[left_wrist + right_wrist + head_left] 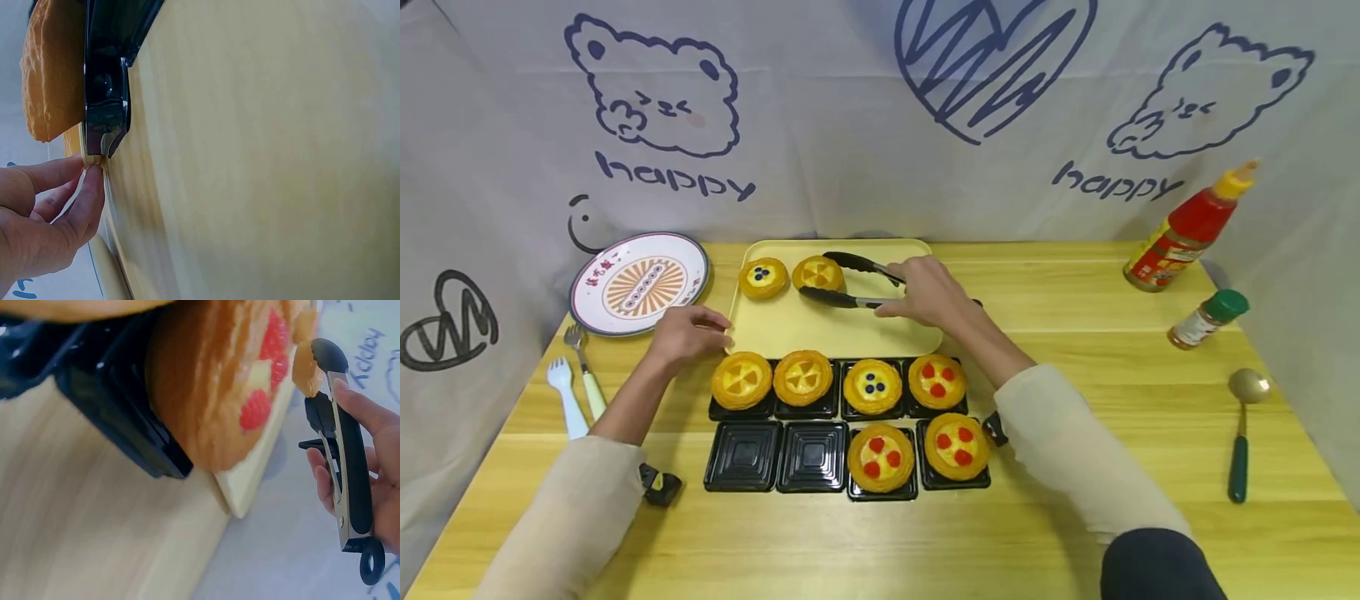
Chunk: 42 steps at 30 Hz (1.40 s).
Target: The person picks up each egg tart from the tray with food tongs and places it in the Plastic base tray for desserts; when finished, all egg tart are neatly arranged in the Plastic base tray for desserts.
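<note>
My right hand [928,292] grips black-and-metal tongs [831,298], whose two tips lie on either side of a tart with orange wedges [817,273] on the pale yellow tray [865,333]. A tart with blue berries [762,277] sits to its left. In the right wrist view, fingers and thumb wrap the handles of the tongs [357,481]. My left hand [688,337] pinches the tray's front left corner; the left wrist view shows thumb and fingertips meeting at the rim, beside a black plastic box.
In front of the tray, two rows of black boxes hold several tarts; two boxes [743,456] at front left hold none. A plate [640,283], two forks [563,375] stand left. Right are a sauce bottle [1187,233], a green-capped jar [1206,321] and a spoon [1240,442].
</note>
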### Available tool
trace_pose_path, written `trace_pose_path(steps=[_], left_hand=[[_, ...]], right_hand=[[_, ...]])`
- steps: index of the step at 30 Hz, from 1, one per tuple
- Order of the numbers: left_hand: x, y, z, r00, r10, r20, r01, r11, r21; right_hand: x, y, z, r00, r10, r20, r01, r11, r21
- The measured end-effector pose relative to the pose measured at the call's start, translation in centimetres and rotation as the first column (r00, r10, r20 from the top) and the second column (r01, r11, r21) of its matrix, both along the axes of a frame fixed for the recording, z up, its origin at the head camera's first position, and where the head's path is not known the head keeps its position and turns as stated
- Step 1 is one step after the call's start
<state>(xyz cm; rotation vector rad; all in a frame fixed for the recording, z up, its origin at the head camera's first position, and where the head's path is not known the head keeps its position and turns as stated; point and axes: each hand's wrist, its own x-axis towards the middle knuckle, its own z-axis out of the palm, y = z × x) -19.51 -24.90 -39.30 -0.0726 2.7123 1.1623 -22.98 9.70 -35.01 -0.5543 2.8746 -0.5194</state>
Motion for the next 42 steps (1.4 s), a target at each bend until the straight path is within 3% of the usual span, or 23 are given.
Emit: trace_pose_path(steps=[4, 13, 18, 24, 31, 42], left_hand=[[0.2, 0.1, 0.1, 1.000, -0.004, 0.009, 0.004, 1.000, -0.021], [-0.1, 0.2, 0.1, 1.000, -0.008, 0.000, 0.008, 0.999, -0.039], [-0.1, 0.2, 0.2, 1.000, -0.009, -0.003, 0.008, 0.999, -0.041], [-0.1, 0.2, 0.1, 1.000, 0.000, -0.004, 0.000, 0.999, -0.040], [0.1, 0.3, 0.1, 1.000, -0.011, -0.008, 0.010, 0.999, -0.040], [-0.1, 0.2, 0.0, 1.000, -0.002, -0.020, 0.001, 0.999, -0.052]], right_hand=[[2.2, 1.1, 1.2, 0.999, 0.040, -0.029, -0.040, 0.999, -0.004], [9.0, 4.0, 4.0, 0.994, 0.098, -0.042, -0.102, 0.991, -0.082], [12.4, 4.7, 4.3, 0.985, 0.163, -0.064, -0.168, 0.983, -0.079], [15.4, 4.3, 3.4, 0.966, 0.244, -0.082, -0.249, 0.967, -0.058], [16.9, 3.3, 1.5, 0.946, 0.319, -0.065, -0.323, 0.944, -0.063], [17.3, 2.8, 0.4, 0.951, 0.302, -0.060, -0.304, 0.953, -0.014]])
